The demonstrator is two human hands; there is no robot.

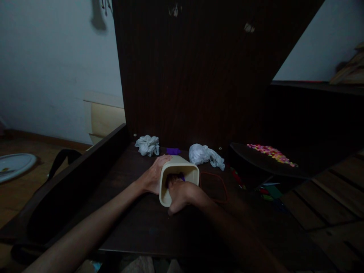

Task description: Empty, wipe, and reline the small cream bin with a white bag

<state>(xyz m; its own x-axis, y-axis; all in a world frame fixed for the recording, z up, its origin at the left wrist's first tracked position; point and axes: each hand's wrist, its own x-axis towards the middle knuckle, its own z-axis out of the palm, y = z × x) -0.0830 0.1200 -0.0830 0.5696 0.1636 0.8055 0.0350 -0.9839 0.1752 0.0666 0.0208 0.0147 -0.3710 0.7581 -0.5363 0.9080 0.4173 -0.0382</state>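
A cream-coloured plastic container (194, 175) with a squarish mouth is tipped on its side on the dark wooden surface, its opening facing me. My left hand (156, 174) steadies it, wrapped against its left outer wall. My right hand (180, 193) reaches into the mouth, and its fingers are mostly hidden inside. Near those fingers, some dark contents and a bit of purple show in the container; I cannot make out what they are. Just right of the container lies a reddish-brown rectangular ring (226, 193).
Behind the container lie a crumpled white plastic bag (148, 145), a purple piece (173, 151) and a knotted white bag (200, 154). A dark raised panel (193, 87) stands at the back. Pink and yellow bits (273, 153) cover a dark ledge at right. A low side board (85, 170) borders the left.
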